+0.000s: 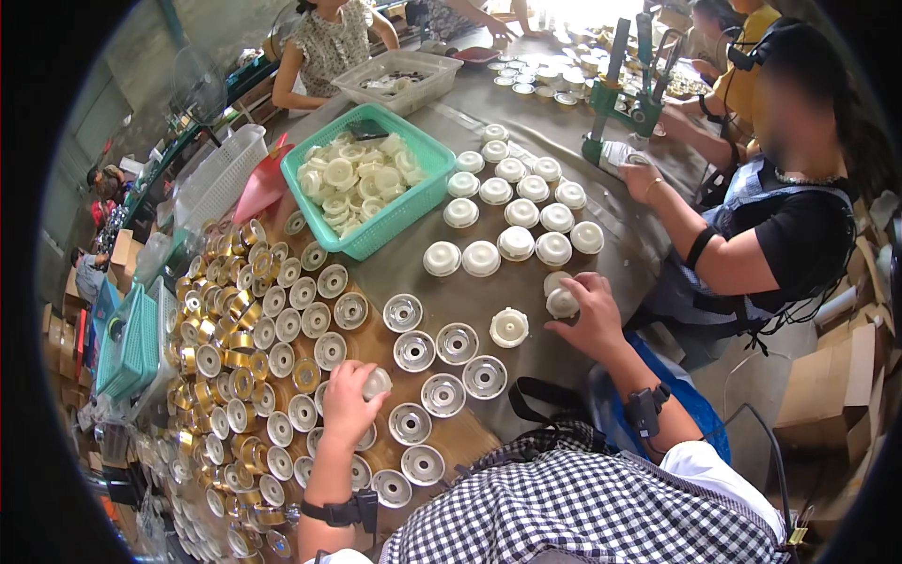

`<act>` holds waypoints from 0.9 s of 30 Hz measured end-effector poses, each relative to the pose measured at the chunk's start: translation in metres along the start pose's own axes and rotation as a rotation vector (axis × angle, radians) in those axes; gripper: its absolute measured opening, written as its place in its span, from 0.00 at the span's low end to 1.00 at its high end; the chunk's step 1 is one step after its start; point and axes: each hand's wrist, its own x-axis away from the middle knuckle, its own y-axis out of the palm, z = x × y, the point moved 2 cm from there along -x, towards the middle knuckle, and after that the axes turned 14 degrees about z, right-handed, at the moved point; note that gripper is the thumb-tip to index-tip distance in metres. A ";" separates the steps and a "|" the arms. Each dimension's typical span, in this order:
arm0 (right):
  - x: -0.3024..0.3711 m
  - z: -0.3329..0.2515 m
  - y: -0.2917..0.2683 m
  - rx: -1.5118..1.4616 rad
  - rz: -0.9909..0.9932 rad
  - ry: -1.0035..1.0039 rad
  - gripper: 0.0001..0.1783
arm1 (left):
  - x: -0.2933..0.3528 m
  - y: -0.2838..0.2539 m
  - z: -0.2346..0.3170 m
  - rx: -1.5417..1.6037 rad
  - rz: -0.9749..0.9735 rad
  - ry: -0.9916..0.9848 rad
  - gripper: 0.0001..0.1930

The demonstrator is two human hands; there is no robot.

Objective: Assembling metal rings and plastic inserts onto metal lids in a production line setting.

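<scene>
My left hand (346, 402) is closed on a small translucent white plastic cap (378, 383), above the round metal-and-white cups on the near table. On the right, my right hand (592, 315) has its thumb and fingers around a white round plastic part (562, 302) by the tabletop. A cream plastic ring piece (509, 327) lies alone to the left of that hand. Between my hands stand several round cups (458, 344) with silvery insides and central holes. Beyond my right hand, several white domed assemblies (516, 242) are set in loose rows.
A teal basket (399, 221) of cream plastic pieces stands beyond the cups. Gold-rimmed cups (240, 383) crowd the left side. A clear bin (399, 80) sits farther back. At right, a co-worker's hand (644, 179) holds a white part at a green press (620, 108).
</scene>
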 end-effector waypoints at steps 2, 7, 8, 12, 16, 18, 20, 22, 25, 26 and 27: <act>0.005 -0.001 0.004 0.022 -0.072 -0.025 0.26 | 0.003 -0.001 0.004 0.024 -0.004 -0.039 0.25; 0.028 0.000 0.014 0.026 -0.088 -0.022 0.19 | 0.008 0.006 -0.003 0.008 0.052 -0.031 0.25; 0.037 -0.006 0.012 0.021 -0.090 -0.025 0.19 | 0.011 0.009 -0.005 0.022 0.067 -0.019 0.25; 0.052 -0.030 -0.008 -0.143 -0.053 -0.119 0.21 | 0.016 0.008 -0.007 0.039 0.072 0.019 0.25; 0.053 -0.016 -0.002 -0.201 -0.077 -0.064 0.27 | 0.013 0.009 -0.002 0.048 0.075 0.022 0.25; 0.047 -0.018 -0.002 -0.170 -0.064 -0.028 0.27 | 0.012 0.009 0.000 0.040 0.122 -0.015 0.25; 0.043 -0.032 -0.009 -0.141 -0.051 0.005 0.28 | 0.017 0.003 0.006 0.047 0.187 -0.028 0.25; 0.040 -0.061 -0.021 -0.366 0.002 -0.061 0.28 | 0.017 -0.008 0.025 0.092 0.284 -0.036 0.25; 0.040 -0.101 -0.020 -0.500 -0.069 -0.188 0.26 | 0.011 -0.014 0.076 0.257 0.257 0.055 0.26; 0.044 -0.106 -0.017 -0.501 -0.069 -0.191 0.26 | 0.013 -0.008 0.088 0.272 0.203 0.115 0.26; 0.050 -0.110 -0.008 -0.444 -0.119 -0.194 0.26 | 0.014 -0.002 0.097 0.279 0.154 0.171 0.27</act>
